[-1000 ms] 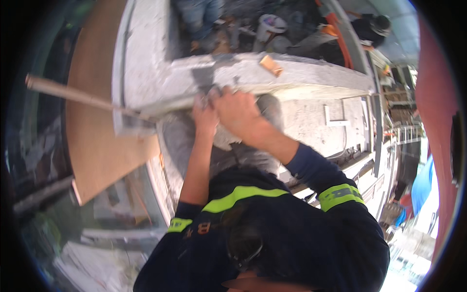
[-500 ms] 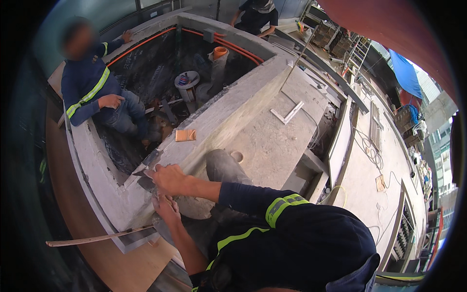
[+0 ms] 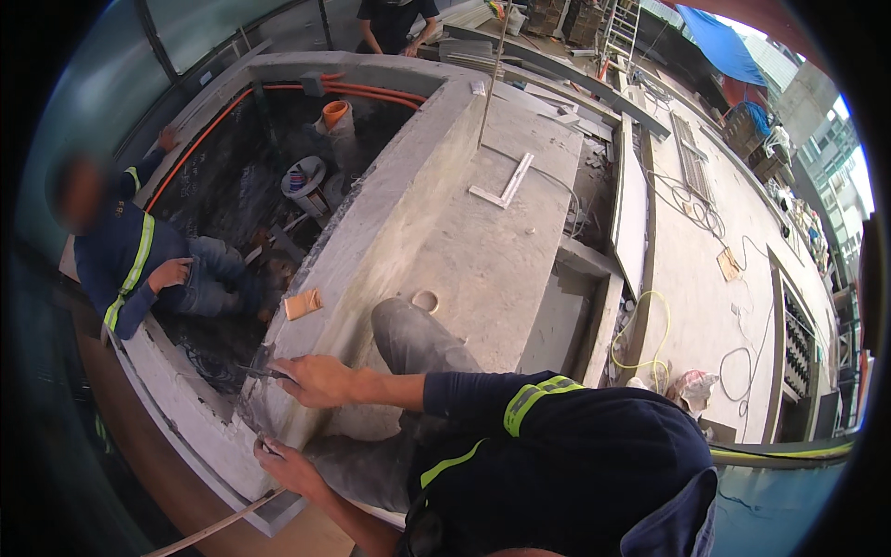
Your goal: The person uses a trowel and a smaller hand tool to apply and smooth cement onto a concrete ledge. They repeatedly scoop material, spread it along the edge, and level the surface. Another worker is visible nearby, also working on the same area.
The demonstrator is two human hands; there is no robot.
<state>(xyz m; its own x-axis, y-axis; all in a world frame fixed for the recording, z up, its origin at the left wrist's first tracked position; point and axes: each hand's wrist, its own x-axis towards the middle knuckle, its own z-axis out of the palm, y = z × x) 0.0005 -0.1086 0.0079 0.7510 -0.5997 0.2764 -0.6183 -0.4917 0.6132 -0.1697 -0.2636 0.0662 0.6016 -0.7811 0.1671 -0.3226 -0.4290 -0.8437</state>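
My right hand [image 3: 320, 381] is closed around a flat tool with a thin dark blade [image 3: 264, 373], probably a scraper. The blade points left, over the inner edge of the pale concrete curb [image 3: 399, 223] at its corner. Nearer to me, my left hand [image 3: 290, 466] rests by the curb's outer side with fingers curled together. Something small and dark shows at those fingertips, too little to name. On the curb top, beyond my right hand, lies a flat orange-brown piece [image 3: 303, 304]. My bent knee [image 3: 408, 334] is against the curb's right side.
Inside the dark pit [image 3: 232, 167], a co-worker [image 3: 139, 260] sits at the left near a white bucket [image 3: 304, 178] and orange pipes [image 3: 371, 91]. Another person [image 3: 397, 23] stands beyond. An L-shaped white strip [image 3: 506, 186] and a round ring [image 3: 426, 301] lie right. A wooden stick [image 3: 218, 527] juts out low left.
My hands have drawn apart: the left has come away from the right, toward me. The right keeps its tool by the curb corner. The whole view has swung, shifting the scene leftward.
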